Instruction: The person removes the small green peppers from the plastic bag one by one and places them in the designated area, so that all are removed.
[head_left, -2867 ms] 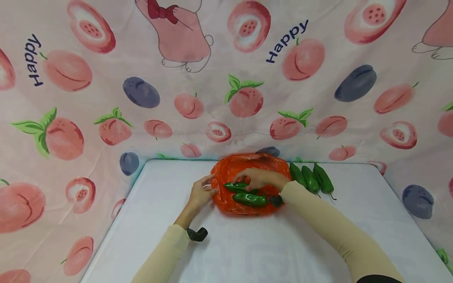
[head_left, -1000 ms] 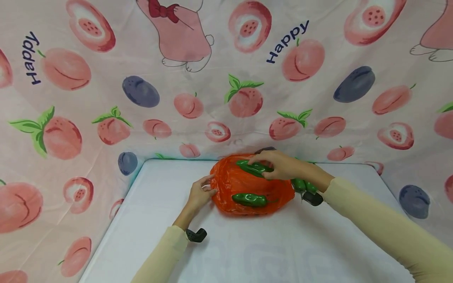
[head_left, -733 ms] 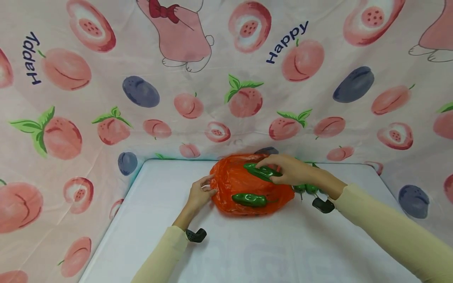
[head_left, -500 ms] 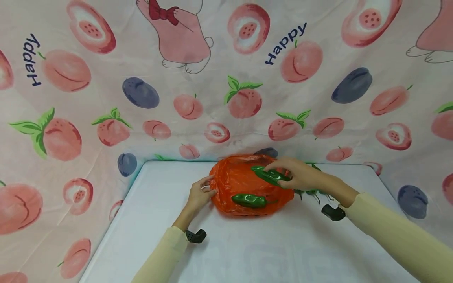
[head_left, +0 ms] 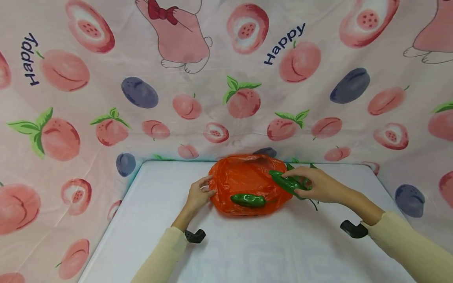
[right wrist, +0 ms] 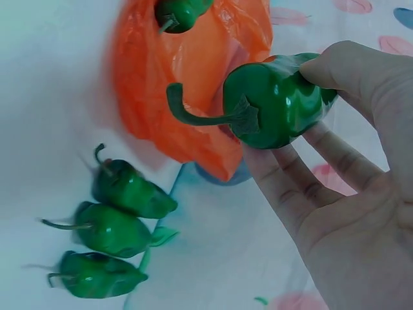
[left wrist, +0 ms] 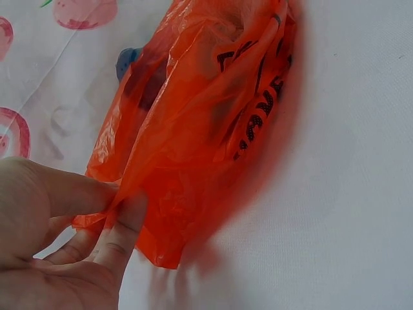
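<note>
A crumpled orange plastic bag lies at the back of the table. Its left edge is pinched between the thumb and fingers of my left hand; the left wrist view shows the thin plastic caught there, with black print on it. My right hand holds a glossy green pepper by thumb and fingers, at the bag's right edge in the head view. Another green pepper rests on the bag's front part. Three more green peppers lie in a row, mostly hidden behind my right hand in the head view.
The white table ends at the back against a hanging cloth printed with fruit. The row of peppers lies close to that back edge, right of the bag. Each wrist wears a small black camera.
My right hand has lifted one pepper off the bag and carried it right, towards the row of peppers. My left hand keeps its pinch on the bag's edge.
</note>
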`<state>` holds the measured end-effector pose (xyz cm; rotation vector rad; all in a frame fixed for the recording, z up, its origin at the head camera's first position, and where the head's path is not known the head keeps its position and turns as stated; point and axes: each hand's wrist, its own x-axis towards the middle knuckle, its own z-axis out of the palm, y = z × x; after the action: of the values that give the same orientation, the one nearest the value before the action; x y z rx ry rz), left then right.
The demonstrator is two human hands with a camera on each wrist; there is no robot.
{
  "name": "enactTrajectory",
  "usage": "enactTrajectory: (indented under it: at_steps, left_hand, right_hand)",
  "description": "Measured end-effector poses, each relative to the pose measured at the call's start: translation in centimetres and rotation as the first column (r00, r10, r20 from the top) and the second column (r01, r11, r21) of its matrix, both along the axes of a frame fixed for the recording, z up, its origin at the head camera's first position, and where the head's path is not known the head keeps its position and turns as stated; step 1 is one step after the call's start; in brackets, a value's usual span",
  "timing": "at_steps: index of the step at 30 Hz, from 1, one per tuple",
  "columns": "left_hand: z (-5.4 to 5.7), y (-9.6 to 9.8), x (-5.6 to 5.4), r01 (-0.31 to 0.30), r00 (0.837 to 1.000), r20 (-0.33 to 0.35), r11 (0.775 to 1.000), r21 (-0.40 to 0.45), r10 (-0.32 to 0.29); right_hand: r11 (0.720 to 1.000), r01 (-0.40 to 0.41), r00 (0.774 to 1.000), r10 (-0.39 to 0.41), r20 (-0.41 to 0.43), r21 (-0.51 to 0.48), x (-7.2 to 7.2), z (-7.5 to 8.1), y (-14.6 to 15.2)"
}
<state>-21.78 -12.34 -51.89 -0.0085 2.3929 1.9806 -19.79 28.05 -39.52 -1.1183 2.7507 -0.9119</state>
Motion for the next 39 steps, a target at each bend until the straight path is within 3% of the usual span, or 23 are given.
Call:
enactTrajectory:
  at_steps: [5, 12, 20, 28, 39]
  left_hand:
    - [0.0, 0.0, -0.1, 0.014, 1.0, 0.015, 1.0, -0.005, -0.014]
    - [0.4, 0.1, 0.1, -0.003, 1.0, 0.007, 1.0, 0.001, 0.003]
    - [0.6, 0.1, 0.1, -0.011, 1.0, 0.013, 1.0, 0.003, 0.011]
    - [0.8, 0.3, 0.1, -0.013, 1.0, 0.024, 1.0, -0.004, 0.013]
    - [0.6, 0.2, -0.1, -0.012, 1.0, 0.025, 1.0, 0.0, 0.012]
  right_hand:
    - [0.999, 0.032, 0.999, -0.032, -0.016, -0.012, 0.9, -0.9, 1.4]
    - [0.992, 0.125, 0.991, -0.123, 0.05, -0.035, 2.3, -1.9, 3.0]
    - [0.982, 0.155, 0.987, -0.149, 0.058, -0.111, 3.9, -3.7, 4.6]
    - [0.963, 0.239, 0.967, -0.226, 0.114, -0.123, 4.9, -5.7, 5.7]
    - [0.936, 0.306, 0.942, -0.271, 0.198, -0.174, 5.9, -8.5, 6.3]
